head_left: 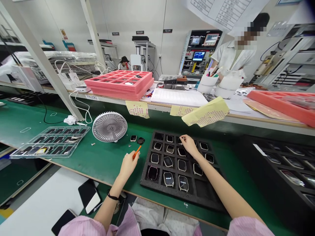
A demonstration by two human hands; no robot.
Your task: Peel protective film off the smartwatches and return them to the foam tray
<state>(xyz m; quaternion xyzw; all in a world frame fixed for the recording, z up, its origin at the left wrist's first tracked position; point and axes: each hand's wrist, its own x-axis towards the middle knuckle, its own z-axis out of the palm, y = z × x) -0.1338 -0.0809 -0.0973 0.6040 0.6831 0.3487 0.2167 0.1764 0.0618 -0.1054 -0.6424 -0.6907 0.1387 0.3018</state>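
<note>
Left hand [128, 165] beside foam tray's [147, 173] edge; right hand [189, 146] over it

1. Orange is shown by the stick [136, 152].
2. Black is shown by the foam tray [197, 196], divided in a grid pattern.
3. Green is shown by the bench mat [98, 160].
4. Pink is shown by the stacked trays [118, 90].
5. Pale yellow, dotted with reddish marks, is shown by the sheets [206, 112].
6. Fine pink stripes are shown on the sleeves [242, 227].
</note>
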